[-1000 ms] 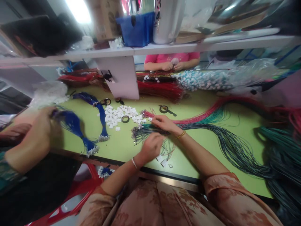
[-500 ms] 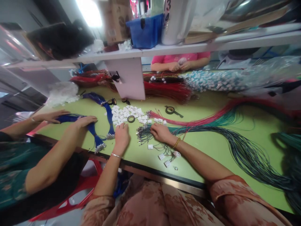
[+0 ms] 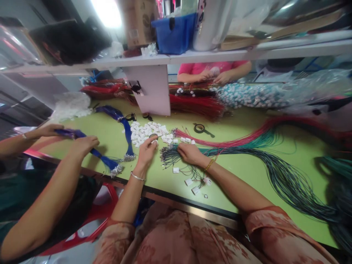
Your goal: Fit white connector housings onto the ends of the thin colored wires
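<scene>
My left hand (image 3: 147, 152) is closed in a pinch on a small white plastic connector housing (image 3: 155, 142), beside the pile of white connector housings (image 3: 143, 132). My right hand (image 3: 190, 153) rests on the bundle of dark green and black wires (image 3: 244, 152), its fingertips pinched at the wires near their metal-tipped ends (image 3: 165, 154); exactly how many wires they grip is hidden. Above it runs a bundle of red wires (image 3: 233, 142). Below my right hand lie several wires with white housings on them, such as a connector (image 3: 188, 182).
To the left, a co-worker's hands (image 3: 86, 143) hold blue wires (image 3: 106, 160); another blue bundle (image 3: 128, 137) lies nearer. A roll of black tape (image 3: 199, 128) lies behind the red wires. A shelf (image 3: 184, 58) with a blue bin (image 3: 176, 36) spans the back. Someone in pink (image 3: 203, 68) works beyond.
My left hand has lifted from the pile's front edge and turned, now pinching a white housing. My right hand has barely moved. The co-worker's hands have shifted left with the blue wires.
</scene>
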The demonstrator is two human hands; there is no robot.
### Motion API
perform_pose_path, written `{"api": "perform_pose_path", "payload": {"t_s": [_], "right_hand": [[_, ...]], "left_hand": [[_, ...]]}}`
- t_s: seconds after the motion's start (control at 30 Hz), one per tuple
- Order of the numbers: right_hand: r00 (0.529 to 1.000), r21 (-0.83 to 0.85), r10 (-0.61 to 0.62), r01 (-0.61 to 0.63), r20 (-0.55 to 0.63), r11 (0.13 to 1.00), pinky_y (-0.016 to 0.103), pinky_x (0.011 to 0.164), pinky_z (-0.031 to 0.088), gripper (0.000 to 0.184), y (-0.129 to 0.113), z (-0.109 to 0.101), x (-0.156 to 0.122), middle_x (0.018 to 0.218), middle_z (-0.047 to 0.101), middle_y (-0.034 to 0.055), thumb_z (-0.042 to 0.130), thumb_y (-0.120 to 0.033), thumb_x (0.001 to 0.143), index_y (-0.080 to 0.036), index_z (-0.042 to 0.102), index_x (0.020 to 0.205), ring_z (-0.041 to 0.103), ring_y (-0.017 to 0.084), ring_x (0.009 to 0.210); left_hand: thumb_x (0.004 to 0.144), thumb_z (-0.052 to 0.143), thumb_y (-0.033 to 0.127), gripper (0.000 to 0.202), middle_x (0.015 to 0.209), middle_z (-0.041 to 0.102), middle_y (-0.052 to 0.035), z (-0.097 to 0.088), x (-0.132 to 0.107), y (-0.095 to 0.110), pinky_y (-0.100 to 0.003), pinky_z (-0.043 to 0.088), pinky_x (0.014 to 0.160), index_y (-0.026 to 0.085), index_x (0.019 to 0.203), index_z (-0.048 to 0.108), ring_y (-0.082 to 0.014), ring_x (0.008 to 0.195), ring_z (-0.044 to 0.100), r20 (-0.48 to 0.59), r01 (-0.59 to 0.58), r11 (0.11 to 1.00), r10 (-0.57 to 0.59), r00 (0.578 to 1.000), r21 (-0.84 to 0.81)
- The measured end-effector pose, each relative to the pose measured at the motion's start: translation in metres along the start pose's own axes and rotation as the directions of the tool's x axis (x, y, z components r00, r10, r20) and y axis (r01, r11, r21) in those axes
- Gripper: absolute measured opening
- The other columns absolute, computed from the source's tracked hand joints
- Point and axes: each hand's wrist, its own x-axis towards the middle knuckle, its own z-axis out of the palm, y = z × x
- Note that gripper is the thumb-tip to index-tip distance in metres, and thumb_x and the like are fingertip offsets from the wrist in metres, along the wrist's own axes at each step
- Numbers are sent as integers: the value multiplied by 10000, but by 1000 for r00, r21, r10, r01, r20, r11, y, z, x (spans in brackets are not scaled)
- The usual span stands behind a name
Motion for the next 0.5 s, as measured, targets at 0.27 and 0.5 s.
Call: {"api": "perform_pose_path", "payload": {"t_s": [0.27, 0.5], "right_hand": [[999, 16, -42, 41, 28, 999, 273, 677, 321, 140, 4, -4, 0, 922, 610, 86, 473, -246, 919, -171, 587, 886, 518, 184, 822], [998, 213, -40, 50, -51, 976, 267, 662, 323, 170, 12, -10, -2, 798, 573, 48, 408, -233, 918, -174, 517, 802, 439, 152, 698]], "left_hand": [[751, 715, 195, 130, 767, 593, -8, 39, 7, -4, -189, 434, 610, 160, 795, 598, -74, 658, 561, 24, 119, 933, -117, 993, -340], [728, 732, 193, 143, 777, 582, 0, 36, 8, -18, -186, 435, 601, 151, 780, 605, -59, 641, 546, 9, 134, 899, -143, 990, -418]]}}
